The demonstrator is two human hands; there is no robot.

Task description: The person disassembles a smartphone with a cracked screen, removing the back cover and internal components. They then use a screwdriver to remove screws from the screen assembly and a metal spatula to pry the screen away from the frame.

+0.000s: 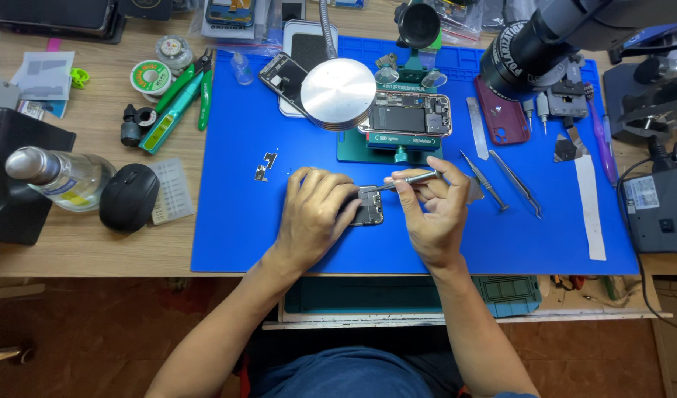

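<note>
Phone repair on a blue mat spread over a cluttered wooden counter.

Low in the centre of the frame, the left hand lies over a small opened phone part flat on the blue mat, fingers curled down to pin it; the right hand has its fingers pinched together on a slim metal tool, tip touching the part's top edge. A slip of that tip could gouge the exposed board, I judge, or flick a piece off the mat. Left of the hands, two tiny metal brackets lie loose and could be swept away by a wrist. Further up, an open phone sits in a green holder, tweezers to the right, a clear bottle at the far left.
</note>
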